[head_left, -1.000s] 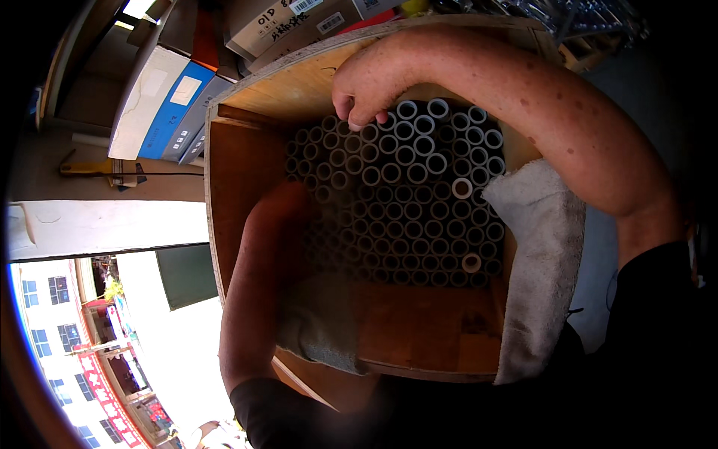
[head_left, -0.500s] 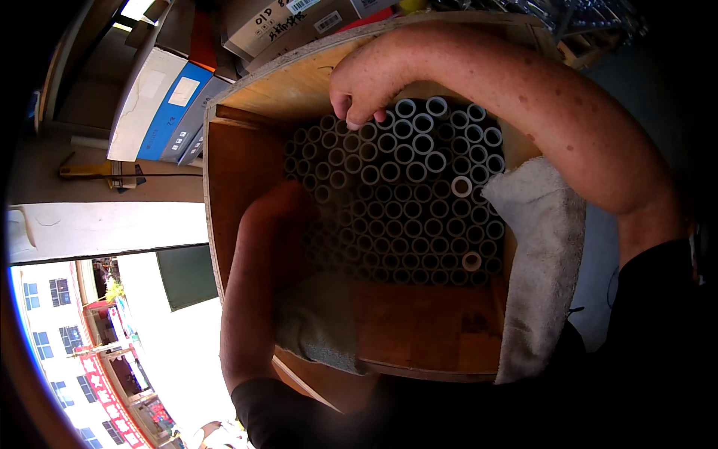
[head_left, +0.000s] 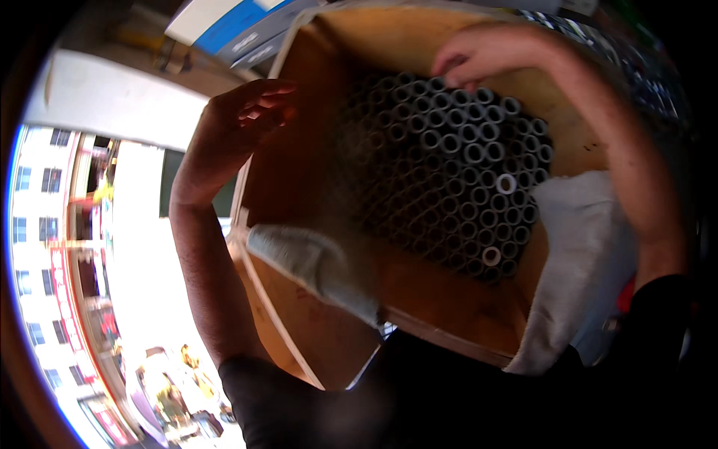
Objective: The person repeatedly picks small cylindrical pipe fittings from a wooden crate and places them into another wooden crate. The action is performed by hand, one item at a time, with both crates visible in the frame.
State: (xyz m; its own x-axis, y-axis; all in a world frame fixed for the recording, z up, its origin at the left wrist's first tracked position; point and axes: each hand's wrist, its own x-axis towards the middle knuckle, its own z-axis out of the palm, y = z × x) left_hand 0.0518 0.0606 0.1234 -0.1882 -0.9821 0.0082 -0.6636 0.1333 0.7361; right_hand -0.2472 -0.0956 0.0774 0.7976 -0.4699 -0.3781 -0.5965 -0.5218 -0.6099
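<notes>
Person leans over a wooden box (head_left: 299,187) packed with grey tubes (head_left: 449,172) standing on end, open mouths up, filling the far and right part of the box. Right hand (head_left: 471,56) is at the top row of tubes, fingertips down on the tube ends near the far wall; whether it grips one I cannot tell, fingers are curled over them. Left hand (head_left: 243,123) is raised at the box's left wall, fingers loosely spread, holding nothing, well apart from the right. Grey cloth (head_left: 314,262) hangs over the near left edge, another cloth (head_left: 576,254) over the right edge. Step looks like sorting or seating tubes in the back row. Next move likely calls for a pinch on a single tube end without disturbing its neighbours.
</notes>
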